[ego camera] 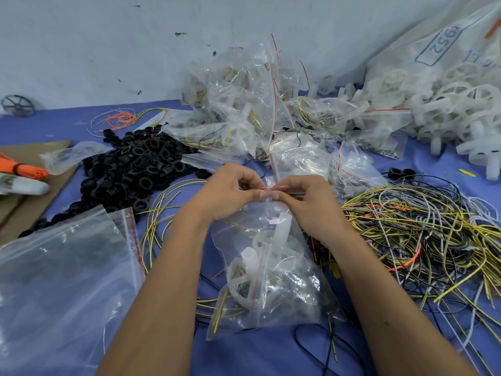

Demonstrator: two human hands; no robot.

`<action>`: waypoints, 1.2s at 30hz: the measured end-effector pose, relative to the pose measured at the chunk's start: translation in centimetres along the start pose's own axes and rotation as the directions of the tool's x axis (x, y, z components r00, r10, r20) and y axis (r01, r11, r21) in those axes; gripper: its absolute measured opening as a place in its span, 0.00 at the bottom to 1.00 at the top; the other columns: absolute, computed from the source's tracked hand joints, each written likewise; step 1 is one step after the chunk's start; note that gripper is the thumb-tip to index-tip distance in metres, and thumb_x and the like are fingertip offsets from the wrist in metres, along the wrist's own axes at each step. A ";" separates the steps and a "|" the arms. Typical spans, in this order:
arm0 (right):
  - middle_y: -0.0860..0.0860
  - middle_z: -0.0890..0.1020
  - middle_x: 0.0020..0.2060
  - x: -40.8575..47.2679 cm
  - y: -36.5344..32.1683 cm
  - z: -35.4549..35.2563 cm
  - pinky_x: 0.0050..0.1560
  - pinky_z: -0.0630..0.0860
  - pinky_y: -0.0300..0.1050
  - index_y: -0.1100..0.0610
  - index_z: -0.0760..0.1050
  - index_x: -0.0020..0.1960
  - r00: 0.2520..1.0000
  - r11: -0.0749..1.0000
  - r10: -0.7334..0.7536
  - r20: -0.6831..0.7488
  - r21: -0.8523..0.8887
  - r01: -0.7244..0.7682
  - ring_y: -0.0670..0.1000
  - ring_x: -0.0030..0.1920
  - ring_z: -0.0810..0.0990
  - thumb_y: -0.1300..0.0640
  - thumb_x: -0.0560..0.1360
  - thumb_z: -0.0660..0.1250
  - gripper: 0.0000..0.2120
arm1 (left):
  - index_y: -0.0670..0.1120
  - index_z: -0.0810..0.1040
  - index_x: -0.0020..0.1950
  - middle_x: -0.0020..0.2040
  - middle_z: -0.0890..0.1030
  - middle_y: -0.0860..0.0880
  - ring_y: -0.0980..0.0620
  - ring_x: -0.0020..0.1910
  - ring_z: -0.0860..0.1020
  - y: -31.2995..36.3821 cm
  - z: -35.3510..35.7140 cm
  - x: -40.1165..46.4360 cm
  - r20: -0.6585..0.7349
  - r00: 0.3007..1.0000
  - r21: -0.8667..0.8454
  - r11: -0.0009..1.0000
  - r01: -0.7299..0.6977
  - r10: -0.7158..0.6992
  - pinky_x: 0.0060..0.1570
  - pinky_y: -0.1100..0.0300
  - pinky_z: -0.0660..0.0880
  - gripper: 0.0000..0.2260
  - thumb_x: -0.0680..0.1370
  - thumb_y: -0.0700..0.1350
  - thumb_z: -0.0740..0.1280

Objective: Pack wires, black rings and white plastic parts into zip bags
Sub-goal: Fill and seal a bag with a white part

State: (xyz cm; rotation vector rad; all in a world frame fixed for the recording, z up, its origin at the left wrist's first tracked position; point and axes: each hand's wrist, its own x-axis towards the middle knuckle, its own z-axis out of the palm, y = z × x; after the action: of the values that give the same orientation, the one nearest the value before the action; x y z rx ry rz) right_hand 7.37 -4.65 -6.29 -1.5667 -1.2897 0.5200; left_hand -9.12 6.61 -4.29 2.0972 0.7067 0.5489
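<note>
Both the left hand (pixel 230 189) and the right hand (pixel 303 199) are pinched on the red seal of a filled zip bag (pixel 271 272) held above the surface (pixel 271 356), where a wire caught in the seal could leave it partly unsealed.

Clear zip bag with red seal stripe (pixel 271 280): held upright at centre above the blue surface, mouth at top pinched along the stripe by the left hand (pixel 230 192) and right hand (pixel 306 204). Contents: white moulded plastic wheel-shaped part (pixel 254 267), yellow-striped wires and dark items, not clearly identifiable. Heap of black plastic rings (pixel 135 169): loose, left of centre. Tangle of yellow, grey, black and orange wires (pixel 423 240): loose, right of the bag. Pile of filled clear zip bags (pixel 257 112): behind the hands, against the wall. Loose white plastic wheel parts (pixel 447 112): heaped far right. Stack of empty clear zip bags (pixel 59 267): lying flat, near left.
</note>
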 end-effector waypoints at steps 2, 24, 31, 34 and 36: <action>0.46 0.87 0.40 -0.1 -0.1 0.1 0.49 0.81 0.39 0.57 0.86 0.48 1.000 1.000 -0.007 0.002 0.000 0.007 0.42 0.43 0.85 0.58 0.75 0.75 0.03 | 0.48 0.86 0.42 0.36 0.84 0.52 0.60 0.35 0.76 0.2 0.0 -0.1 0.003 1.000 -0.010 1.000 -0.001 0.001 0.38 0.65 0.72 0.04 0.75 0.41 0.78; 0.45 0.87 0.39 -0.2 -0.2 -0.5 0.49 0.80 0.40 0.55 0.86 0.46 0.997 0.998 0.024 -0.078 -0.064 -0.029 0.41 0.43 0.85 0.57 0.76 0.75 0.02 | 0.37 0.84 0.46 0.39 0.85 0.43 0.58 0.35 0.80 -0.6 -2.0 -1.4 -0.020 0.991 -0.045 0.991 0.129 -0.130 0.36 0.67 0.76 0.03 0.75 0.36 0.76; 0.42 0.83 0.36 -0.4 -0.4 -0.2 0.44 0.75 0.27 0.56 0.84 0.43 0.991 0.967 -0.117 -0.062 -0.236 0.100 0.35 0.40 0.81 0.61 0.75 0.75 0.02 | 0.39 0.83 0.46 0.40 0.84 0.45 0.55 0.38 0.80 -1.4 -2.9 -1.7 -0.020 0.986 -0.078 0.983 0.165 -0.167 0.42 0.64 0.76 0.01 0.77 0.35 0.74; 0.48 0.84 0.40 -0.3 -0.6 -0.1 0.52 0.77 0.47 0.55 0.85 0.45 0.980 0.905 -0.196 0.014 -0.381 0.187 0.48 0.46 0.80 0.59 0.75 0.75 0.00 | 0.39 0.83 0.45 0.40 0.85 0.44 0.56 0.39 0.81 -1.4 -2.6 -1.6 -0.016 0.988 -0.069 0.986 0.151 -0.153 0.43 0.65 0.76 0.02 0.77 0.35 0.75; 0.49 0.85 0.40 -0.3 -0.6 0.0 0.52 0.76 0.54 0.55 0.86 0.45 0.976 0.892 -0.217 0.034 -0.399 0.213 0.53 0.47 0.79 0.58 0.74 0.76 0.01 | 0.38 0.84 0.46 0.41 0.86 0.41 0.56 0.40 0.81 -1.2 -2.2 -1.4 -0.034 0.992 -0.056 0.991 0.122 -0.124 0.43 0.65 0.77 0.02 0.76 0.36 0.76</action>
State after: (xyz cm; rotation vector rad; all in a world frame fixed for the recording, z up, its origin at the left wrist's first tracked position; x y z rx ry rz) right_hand 6.98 -5.00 -5.87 -1.7217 -1.6119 0.1058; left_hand -11.88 7.54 -4.19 1.9829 0.8280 0.5337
